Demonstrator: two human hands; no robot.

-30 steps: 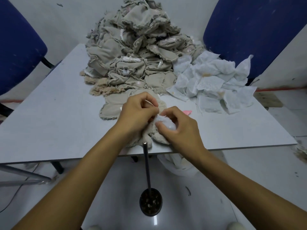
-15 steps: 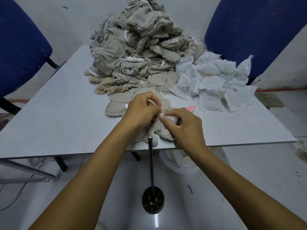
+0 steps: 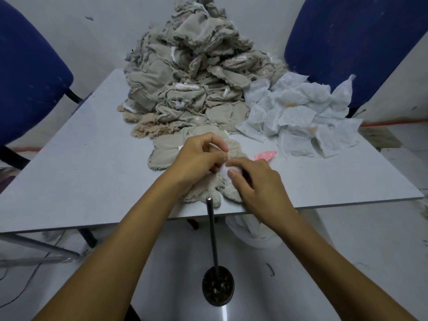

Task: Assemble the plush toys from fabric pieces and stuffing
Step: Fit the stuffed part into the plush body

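At lower centre, the left hand [image 3: 196, 156] pinches the plush skin [image 3: 203, 193] open; the right hand [image 3: 257, 181] pinches white stuffing [image 3: 224, 169], probably pushing it in. Next: press deeper.

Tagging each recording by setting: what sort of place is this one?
Probably a small, informal toy-making workroom: a big pile of beige fabric shells and white stuffing packets on a plain table, with blue chairs against bare walls.

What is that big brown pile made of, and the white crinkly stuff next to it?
The beige pile looks like soft woven or fleecy cloth: matte, floppy, with frayed, fuzzy edges. The white pieces look like thin non-woven fabric or tissue, slightly see-through and creased; which one, the picture cannot settle.
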